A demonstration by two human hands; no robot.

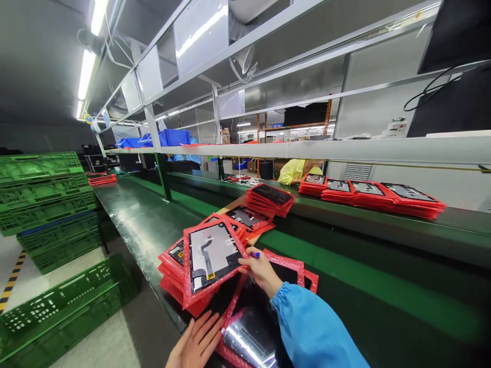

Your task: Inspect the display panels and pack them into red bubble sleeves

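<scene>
My right hand [261,271], in a blue sleeve, pinches the right edge of a red-wrapped panel [213,255] with a grey back and a flat cable; a blue pen also shows at its fingers. That panel lies tilted over a stack of red-wrapped panels [172,278]. My left hand [199,335] is spread, fingers apart, beside the left edge of a glossy black panel [253,327] in red wrap. Another dark panel in red wrap [287,268] lies partly behind my right wrist.
More red-wrapped stacks stand behind [270,199] and on the raised ledge at right [410,197]. Green crates [46,189] are piled at left, with an open one [69,306] on the floor. A person in yellow [293,171] is beyond the bench.
</scene>
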